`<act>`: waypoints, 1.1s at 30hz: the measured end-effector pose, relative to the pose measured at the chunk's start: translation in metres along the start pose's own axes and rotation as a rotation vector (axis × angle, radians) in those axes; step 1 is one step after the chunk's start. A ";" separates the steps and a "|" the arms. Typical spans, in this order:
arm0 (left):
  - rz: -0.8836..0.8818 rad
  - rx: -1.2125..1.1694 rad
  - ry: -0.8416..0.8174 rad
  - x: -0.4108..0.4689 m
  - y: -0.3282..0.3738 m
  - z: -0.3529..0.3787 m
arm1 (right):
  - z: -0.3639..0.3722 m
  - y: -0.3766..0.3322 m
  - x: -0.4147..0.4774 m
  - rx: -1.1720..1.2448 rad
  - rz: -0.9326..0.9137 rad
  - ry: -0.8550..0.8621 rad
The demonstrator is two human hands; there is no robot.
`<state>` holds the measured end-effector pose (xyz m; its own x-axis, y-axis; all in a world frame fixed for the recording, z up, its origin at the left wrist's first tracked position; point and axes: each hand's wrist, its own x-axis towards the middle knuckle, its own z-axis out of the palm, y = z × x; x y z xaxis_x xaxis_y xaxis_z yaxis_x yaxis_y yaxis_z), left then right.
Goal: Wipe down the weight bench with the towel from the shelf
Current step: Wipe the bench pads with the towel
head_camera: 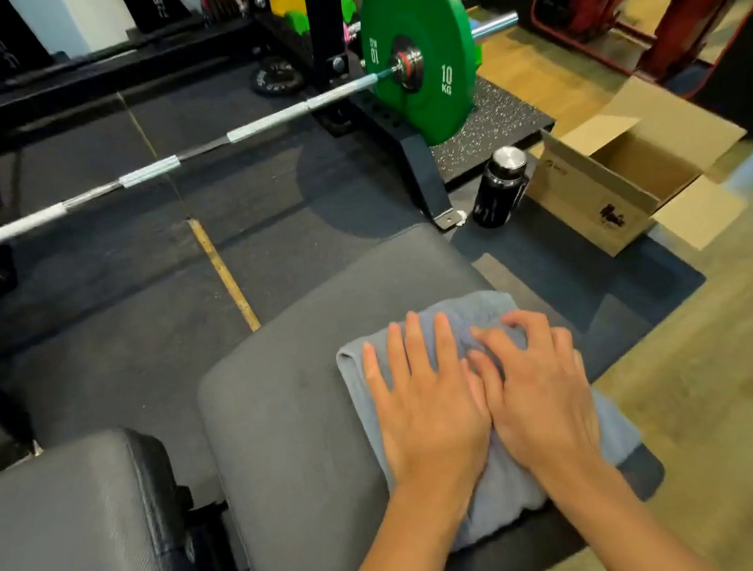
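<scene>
A grey-blue towel [497, 487] lies folded on the right part of the dark grey bench pad [293, 395]. My left hand [424, 405] rests flat on the towel with its fingers spread. Beside it, touching it, my right hand [539, 388] presses on the towel with the fingers curled and bunching the cloth. A second bench pad [58, 553] sits at lower left, separated from the first by a gap.
A barbell [143, 173] with a green 10 kg plate [420, 49] crosses above the bench on a black rack [325, 24]. A black bottle [499, 186] and an open cardboard box [614, 186] stand on the floor at right.
</scene>
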<state>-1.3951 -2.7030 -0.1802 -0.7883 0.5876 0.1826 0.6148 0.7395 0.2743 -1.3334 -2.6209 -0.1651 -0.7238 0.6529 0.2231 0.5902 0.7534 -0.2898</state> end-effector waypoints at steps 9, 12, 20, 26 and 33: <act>-0.166 -0.030 -0.056 0.147 -0.026 0.017 | 0.055 -0.020 0.154 0.195 -0.016 -0.060; -0.177 -0.026 -0.029 0.160 -0.027 0.021 | 0.058 -0.021 0.169 0.235 -0.012 -0.105; -0.067 0.001 -0.021 0.119 -0.038 0.016 | 0.045 -0.023 0.116 -0.054 -0.081 -0.056; -0.046 0.059 -0.088 0.032 -0.078 -0.015 | 0.028 -0.068 0.026 -0.107 -0.132 -0.060; -0.201 0.028 -0.110 -0.047 -0.153 -0.053 | 0.029 -0.148 -0.046 -0.061 -0.220 -0.192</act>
<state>-1.4536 -2.8609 -0.1802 -0.8883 0.4587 0.0223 0.4474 0.8533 0.2679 -1.3983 -2.7646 -0.1592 -0.8875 0.4513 0.0926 0.4280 0.8821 -0.1965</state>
